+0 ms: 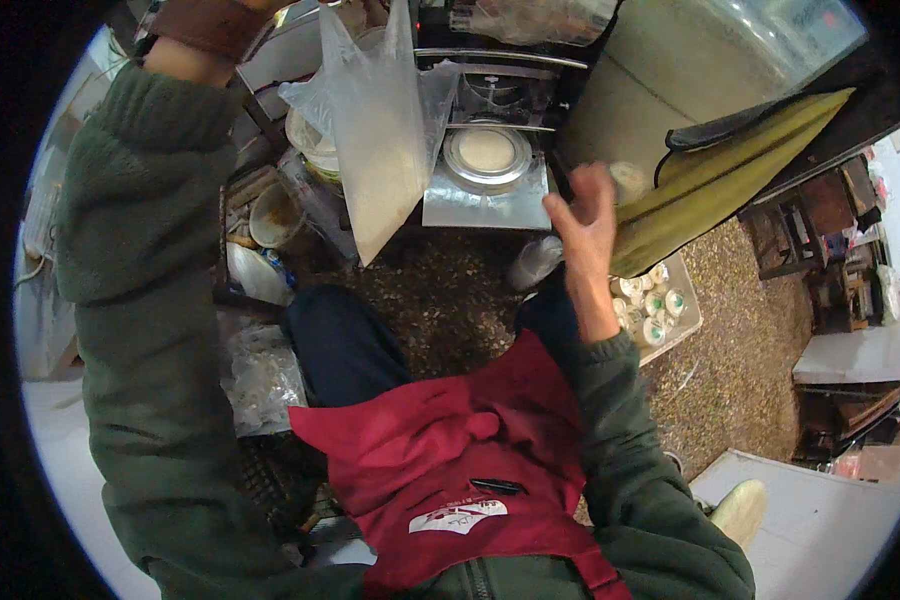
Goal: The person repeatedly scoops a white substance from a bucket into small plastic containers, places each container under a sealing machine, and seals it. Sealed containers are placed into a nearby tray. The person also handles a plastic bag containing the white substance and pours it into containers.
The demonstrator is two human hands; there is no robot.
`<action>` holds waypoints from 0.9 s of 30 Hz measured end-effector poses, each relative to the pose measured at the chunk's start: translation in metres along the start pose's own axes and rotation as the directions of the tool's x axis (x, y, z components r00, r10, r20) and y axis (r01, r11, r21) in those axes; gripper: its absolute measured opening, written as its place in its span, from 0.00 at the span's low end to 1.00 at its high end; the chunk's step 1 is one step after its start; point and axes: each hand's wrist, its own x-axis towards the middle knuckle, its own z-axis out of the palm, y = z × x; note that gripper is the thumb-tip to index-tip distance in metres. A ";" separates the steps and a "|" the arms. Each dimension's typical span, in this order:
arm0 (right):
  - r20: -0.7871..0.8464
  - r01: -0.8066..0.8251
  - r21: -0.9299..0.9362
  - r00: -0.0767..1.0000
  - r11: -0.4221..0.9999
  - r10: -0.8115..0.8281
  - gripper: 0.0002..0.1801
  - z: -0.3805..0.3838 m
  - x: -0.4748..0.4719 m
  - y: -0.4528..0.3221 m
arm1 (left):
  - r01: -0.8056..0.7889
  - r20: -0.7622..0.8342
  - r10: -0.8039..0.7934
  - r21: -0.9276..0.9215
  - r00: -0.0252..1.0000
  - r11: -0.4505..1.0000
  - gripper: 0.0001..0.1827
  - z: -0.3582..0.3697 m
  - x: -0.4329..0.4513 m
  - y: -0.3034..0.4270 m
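My left hand (259, 4) is raised at the top edge, mostly cut off, above a wrist with a brown band. From it appears to hang a translucent plastic bag (382, 142) with pale contents, its handles stretched upward and one corner pointing down. The grip itself is barely visible. Right of the bag, a round metal-rimmed dish (487, 154) with pale contents sits on a shiny metal plate (487, 210). My right hand (589, 217), slightly blurred, is held up right of the plate, thumb and fingers apart, with nothing in it, beside an olive-yellow cloth or bag (720, 187).
A tray (694, 319) of small round lidded containers stands on the speckled floor at right. At left are a crate with a tub (276, 216) and a clear plastic bag (266, 375). A large translucent bin (645, 105) stands at upper right. A clear object (534, 262) is near my knee.
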 end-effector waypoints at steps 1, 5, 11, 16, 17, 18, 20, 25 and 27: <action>0.027 -0.256 0.196 0.966 0.947 0.255 0.47 -0.004 -0.014 0.025 | -0.069 -0.020 0.069 0.039 0.997 0.997 0.42 0.002 0.003 0.000; 0.282 -0.425 0.579 0.905 0.696 0.318 0.23 -0.002 -0.049 0.082 | 0.006 0.007 -0.007 0.142 1.000 0.990 0.44 0.002 0.009 -0.004; 0.111 -0.350 0.526 0.932 0.775 0.346 0.16 0.014 -0.047 0.085 | -0.081 -0.041 0.084 0.075 0.996 0.994 0.44 0.000 -0.003 0.005; 0.065 -0.315 0.556 0.939 0.769 0.337 0.14 0.026 -0.023 0.097 | 0.081 0.133 -0.091 0.077 0.987 0.994 0.43 -0.016 -0.005 0.024; 0.048 -0.304 0.578 0.939 0.757 0.341 0.15 0.030 -0.016 0.100 | -0.039 0.012 0.038 0.093 0.999 0.995 0.43 -0.006 -0.010 0.020; 0.055 -0.295 0.607 0.942 0.737 0.332 0.14 0.034 -0.008 0.104 | -0.109 -0.054 0.115 0.105 0.992 0.988 0.43 -0.003 -0.011 0.017; 0.061 -0.293 0.660 0.939 0.692 0.339 0.13 0.044 0.007 0.110 | -0.195 -0.132 0.212 0.129 0.968 0.972 0.43 0.006 -0.010 0.008; 0.129 -0.327 0.695 0.933 0.640 0.336 0.10 0.060 0.034 0.120 | -0.165 -0.110 0.174 0.091 0.979 0.982 0.43 0.007 0.000 -0.004; 0.149 -0.332 0.714 0.932 0.616 0.329 0.10 0.063 0.040 0.122 | -0.197 -0.130 0.209 0.099 0.969 0.975 0.43 0.006 -0.002 -0.003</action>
